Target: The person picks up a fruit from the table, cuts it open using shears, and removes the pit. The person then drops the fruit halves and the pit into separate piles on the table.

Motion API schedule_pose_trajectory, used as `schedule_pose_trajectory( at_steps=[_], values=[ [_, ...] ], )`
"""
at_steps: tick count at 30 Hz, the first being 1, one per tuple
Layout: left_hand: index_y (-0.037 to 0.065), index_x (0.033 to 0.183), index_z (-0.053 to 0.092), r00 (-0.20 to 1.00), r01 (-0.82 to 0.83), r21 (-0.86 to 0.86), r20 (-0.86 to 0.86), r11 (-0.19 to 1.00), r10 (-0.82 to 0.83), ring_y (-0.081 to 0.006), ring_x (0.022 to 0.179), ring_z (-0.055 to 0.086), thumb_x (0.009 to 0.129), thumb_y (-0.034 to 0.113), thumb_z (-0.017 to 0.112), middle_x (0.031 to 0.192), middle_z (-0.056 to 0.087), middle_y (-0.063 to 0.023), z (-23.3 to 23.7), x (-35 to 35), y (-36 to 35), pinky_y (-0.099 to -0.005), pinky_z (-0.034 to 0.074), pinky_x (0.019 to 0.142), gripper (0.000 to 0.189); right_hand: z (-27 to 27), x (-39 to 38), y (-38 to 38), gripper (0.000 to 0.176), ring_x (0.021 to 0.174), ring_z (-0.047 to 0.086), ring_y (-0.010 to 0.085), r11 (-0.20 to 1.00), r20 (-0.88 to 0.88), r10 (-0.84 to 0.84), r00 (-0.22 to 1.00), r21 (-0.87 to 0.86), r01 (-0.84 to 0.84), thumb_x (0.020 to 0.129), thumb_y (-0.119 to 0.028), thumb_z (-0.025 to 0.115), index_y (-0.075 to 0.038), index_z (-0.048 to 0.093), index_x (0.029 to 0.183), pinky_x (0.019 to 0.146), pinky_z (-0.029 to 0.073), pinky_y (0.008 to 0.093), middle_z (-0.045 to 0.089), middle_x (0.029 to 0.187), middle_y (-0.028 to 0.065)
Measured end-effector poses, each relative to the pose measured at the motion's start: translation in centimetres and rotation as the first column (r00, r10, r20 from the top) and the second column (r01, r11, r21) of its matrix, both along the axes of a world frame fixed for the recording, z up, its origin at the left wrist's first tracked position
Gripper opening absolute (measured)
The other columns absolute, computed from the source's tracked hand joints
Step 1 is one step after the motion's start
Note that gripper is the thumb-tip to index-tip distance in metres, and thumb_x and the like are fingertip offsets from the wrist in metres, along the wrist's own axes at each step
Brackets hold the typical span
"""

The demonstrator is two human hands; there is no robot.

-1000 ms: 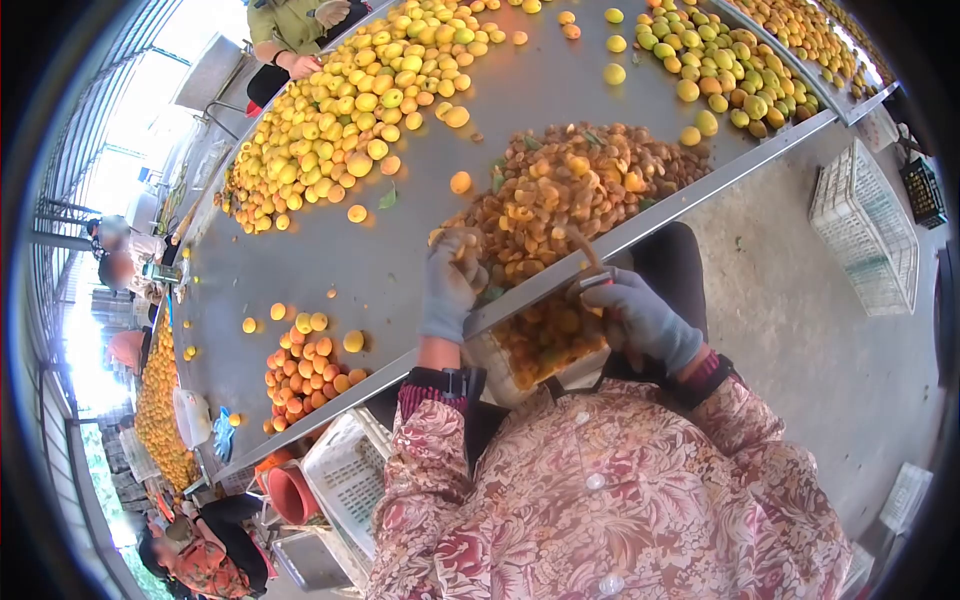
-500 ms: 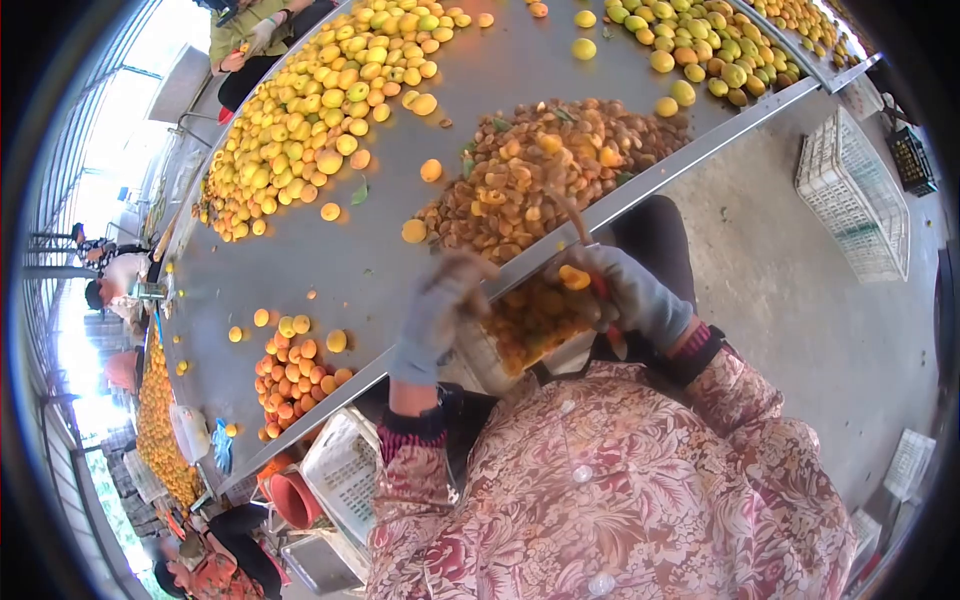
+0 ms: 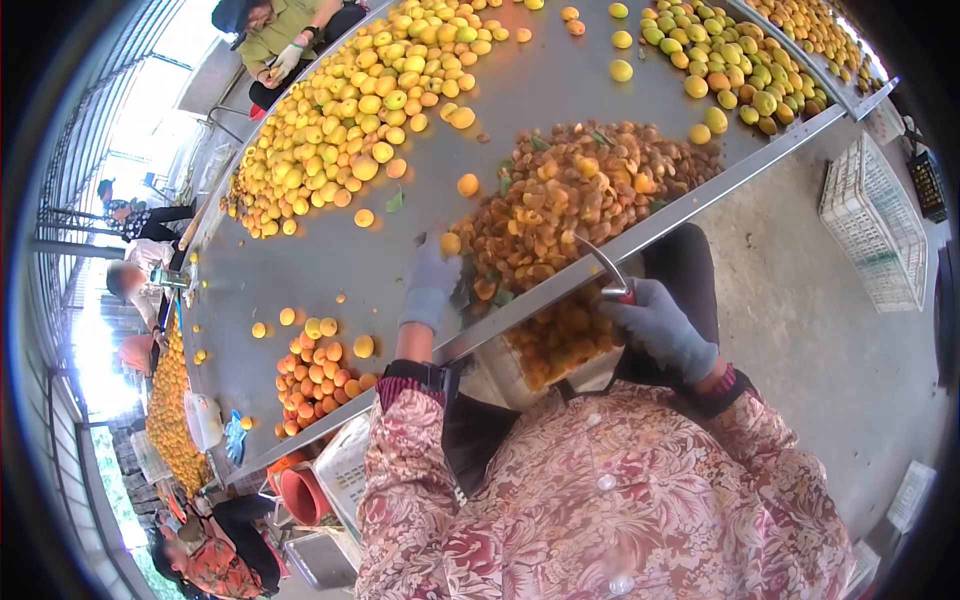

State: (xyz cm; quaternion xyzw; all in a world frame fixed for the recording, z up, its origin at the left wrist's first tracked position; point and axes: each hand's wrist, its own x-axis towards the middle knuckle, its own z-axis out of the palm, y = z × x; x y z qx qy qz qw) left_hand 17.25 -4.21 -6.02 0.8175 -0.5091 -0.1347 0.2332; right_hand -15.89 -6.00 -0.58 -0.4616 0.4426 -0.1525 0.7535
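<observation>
My left hand (image 3: 430, 285), in a grey-blue glove, reaches over the metal table's front edge to a single yellow-orange apricot (image 3: 450, 244). Its fingertips are at the fruit but blurred, so their grip does not show. In my gloved right hand (image 3: 660, 325) is a curved knife (image 3: 604, 262) with a red handle, its thin blade pointing up over the table rim. A heap of brown, wet-looking apricot stones (image 3: 590, 200) lies just beyond both hands. Below the rim, in front of my lap, a crate holds orange apricot pieces (image 3: 560, 340).
Whole yellow apricots (image 3: 370, 105) form a big pile at the back left; greener ones (image 3: 745, 65) lie back right. A small orange pile (image 3: 315, 385) sits near the front edge. White crates (image 3: 875, 225) stand on the floor at right. Co-workers (image 3: 285, 45) sit around the table.
My left hand has gone from above the crate out to the lone apricot on the table. The orange piece at my right hand is gone from there; the knife stays held. The view has shifted slightly.
</observation>
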Motion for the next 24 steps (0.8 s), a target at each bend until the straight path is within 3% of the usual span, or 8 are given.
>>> schedule_pose_trajectory(
  at_steps=[2, 5, 6, 7, 8, 10, 19, 24],
  values=[
    [0.004, 0.117, 0.051, 0.998, 0.015, 0.185, -0.061, 0.983, -0.003, -0.0288, 0.088, 0.06, 0.076, 0.011, 0.055, 0.1, 0.06, -0.0186, -0.5, 0.4, -0.3, -0.037, 0.048, 0.077, 0.042, -0.1, 0.2, 0.1, 0.017, 0.047, 0.053, 0.0058, 1.0, 0.038, -0.022, 0.999, -0.01, 0.022, 0.084, -0.015, 0.061, -0.003, 0.059, 0.096, 0.042, 0.04, 0.0181, 0.058, 0.067, 0.0],
    [0.004, 0.123, 0.046, 0.974, 0.13, -0.048, -0.179, 0.99, -0.137, -0.031, 0.09, 0.06, 0.077, 0.008, 0.052, 0.108, 0.059, -0.0189, 0.4, -0.6, 0.3, -0.0411, 0.048, 0.077, 0.047, -0.2, 0.6, 0.1, 0.017, 0.047, 0.052, 0.0054, 0.998, 0.169, -0.063, 0.984, 0.009, 0.063, 0.085, -0.017, 0.061, -0.004, 0.059, 0.096, 0.041, 0.039, 0.0177, 0.058, 0.066, -0.0008],
    [0.004, 0.124, 0.045, 0.698, 0.054, -0.279, -0.677, 0.959, -0.236, -0.0315, 0.091, 0.059, 0.08, 0.01, 0.052, 0.111, 0.059, -0.0182, 1.9, -2.3, 1.3, -0.0424, 0.048, 0.078, 0.045, -0.1, 0.8, 0.1, 0.018, 0.047, 0.052, 0.0054, 0.996, 0.259, -0.083, 0.962, 0.041, 0.075, 0.086, -0.019, 0.06, -0.004, 0.058, 0.096, 0.041, 0.038, 0.0176, 0.057, 0.066, -0.0013],
    [0.004, 0.125, 0.044, 0.188, -0.143, -0.415, -0.903, 0.899, -0.387, -0.0319, 0.092, 0.059, 0.083, 0.013, 0.052, 0.113, 0.059, -0.0174, 3.4, -3.9, 2.0, -0.0436, 0.048, 0.079, 0.044, 1.0, 0.9, -0.1, 0.018, 0.047, 0.052, 0.0054, 0.996, 0.259, -0.082, 0.962, 0.042, 0.074, 0.086, -0.019, 0.06, -0.004, 0.058, 0.096, 0.041, 0.038, 0.0176, 0.057, 0.066, -0.0013],
    [0.004, 0.125, 0.044, 0.191, -0.15, -0.413, -0.903, 0.898, -0.384, -0.0319, 0.092, 0.059, 0.083, 0.013, 0.052, 0.113, 0.059, -0.0174, 5.0, -5.5, 2.6, -0.0436, 0.048, 0.079, 0.044, 2.8, 0.9, -0.4, 0.021, 0.048, 0.053, 0.005, 0.998, 0.27, -0.012, 0.963, 0.061, -0.004, 0.087, -0.021, 0.059, -0.004, 0.058, 0.098, 0.041, 0.039, 0.0171, 0.057, 0.066, -0.0019],
    [0.007, 0.133, 0.039, -0.256, -0.24, -0.483, -0.805, 0.842, -0.535, -0.029, 0.097, 0.059, 0.092, 0.023, 0.048, 0.112, 0.06, -0.0169, 7.4, -8.2, 3.5, -0.045, 0.047, 0.083, 0.045, 4.2, 1.7, -0.2, 0.023, 0.049, 0.053, 0.0045, 0.992, 0.282, 0.075, 0.957, 0.079, -0.1, 0.089, -0.024, 0.057, -0.004, 0.057, 0.1, 0.042, 0.039, 0.0167, 0.056, 0.067, -0.0025],
    [0.006, 0.13, 0.042, -0.577, -0.209, -0.523, -0.616, 0.826, -0.536, -0.0273, 0.106, 0.053, 0.095, 0.046, 0.034, 0.112, 0.061, -0.0068, 8.0, -10.7, 5.1, -0.0499, 0.036, 0.094, 0.054, 7.3, 2.9, 3.2, 0.03, 0.052, 0.052, 0.0028, 0.971, 0.151, 0.226, 0.962, -0.113, -0.211, 0.092, -0.03, 0.052, -0.007, 0.054, 0.113, 0.045, 0.04, 0.0186, 0.055, 0.066, -0.0025],
    [0.005, 0.124, 0.046, -0.433, -0.28, -0.347, -0.786, 0.895, -0.441, -0.0246, 0.103, 0.051, 0.095, 0.048, 0.035, 0.111, 0.059, -0.005, 9.4, -12.4, 6.2, -0.0516, 0.038, 0.092, 0.053, 7.0, 3.0, 4.0, 0.03, 0.053, 0.051, 0.0047, 0.964, 0.131, 0.218, 0.967, -0.184, -0.192, 0.091, -0.028, 0.053, -0.005, 0.055, 0.11, 0.048, 0.041, 0.0216, 0.054, 0.061, -0.0017]
  ],
)
